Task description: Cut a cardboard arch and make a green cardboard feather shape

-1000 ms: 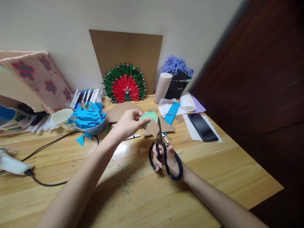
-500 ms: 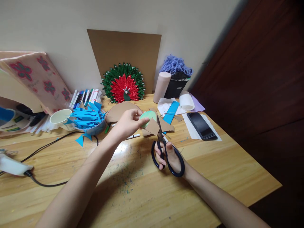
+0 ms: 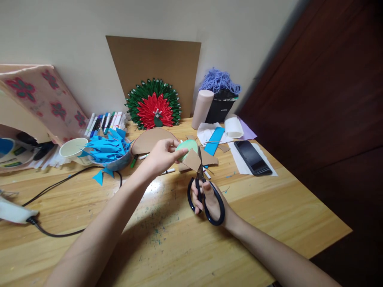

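Observation:
Between the thumb and fingers of my left hand [image 3: 164,157] is a piece of cardboard [image 3: 192,159] with a rounded light green shape [image 3: 188,149] on it. My right hand [image 3: 211,199] is closed on the large dark handles of a pair of scissors [image 3: 214,220]. The scissors point away from me, their blades upright against the right edge of the cardboard. How far the blades reach into it I cannot tell. Just behind lie a brown cardboard scrap [image 3: 209,156] and a half-round cardboard piece [image 3: 154,140].
A bowl of blue paper pieces [image 3: 107,147], a paper cup [image 3: 73,148] and a corded glue gun [image 3: 16,209] are at left. A red and green peacock craft [image 3: 154,105] leans on a cardboard sheet [image 3: 155,56]. A phone [image 3: 252,158] lies at right.
The scissor handles have drawn closer together, and my right hand has shifted slightly left. My left hand still holds the cardboard in nearly the same place. The view has shifted a little.

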A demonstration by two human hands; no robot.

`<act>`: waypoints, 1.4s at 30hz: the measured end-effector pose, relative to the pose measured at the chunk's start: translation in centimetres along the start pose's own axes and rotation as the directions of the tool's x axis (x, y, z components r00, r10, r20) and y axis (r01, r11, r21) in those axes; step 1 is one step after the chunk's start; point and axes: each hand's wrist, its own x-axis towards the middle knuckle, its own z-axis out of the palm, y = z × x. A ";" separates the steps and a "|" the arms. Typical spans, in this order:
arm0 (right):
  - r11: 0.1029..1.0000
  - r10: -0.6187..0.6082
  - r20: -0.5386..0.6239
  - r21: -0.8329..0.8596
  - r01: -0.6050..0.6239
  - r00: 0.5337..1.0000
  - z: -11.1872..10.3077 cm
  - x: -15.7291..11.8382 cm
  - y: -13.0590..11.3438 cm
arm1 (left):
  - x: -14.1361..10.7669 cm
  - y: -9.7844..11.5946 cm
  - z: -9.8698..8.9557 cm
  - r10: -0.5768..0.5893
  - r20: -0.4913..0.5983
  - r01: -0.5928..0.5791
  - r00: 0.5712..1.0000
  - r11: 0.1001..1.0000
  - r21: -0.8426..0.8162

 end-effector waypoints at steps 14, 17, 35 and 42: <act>1.000 -0.014 -0.054 0.007 0.015 0.998 0.2 -0.2 -0.2 | 0.2 -0.4 1.0 -0.003 0.031 0.006 1.000 0.995 -0.101; 1.000 0.000 -0.058 -0.013 -0.001 0.998 -0.2 -0.1 -0.4 | 0.2 -0.5 1.0 0.001 0.012 0.000 1.000 0.995 -0.098; 0.999 0.043 -0.124 -0.007 -0.044 0.991 0.2 -0.1 -0.4 | 0.1 -0.3 1.3 0.016 0.001 -0.016 1.000 0.997 -0.078; 0.990 0.049 -0.137 0.139 -0.030 0.989 -0.4 1.2 -1.0 | -0.2 0.0 1.5 0.059 0.002 -0.059 0.998 0.994 -0.089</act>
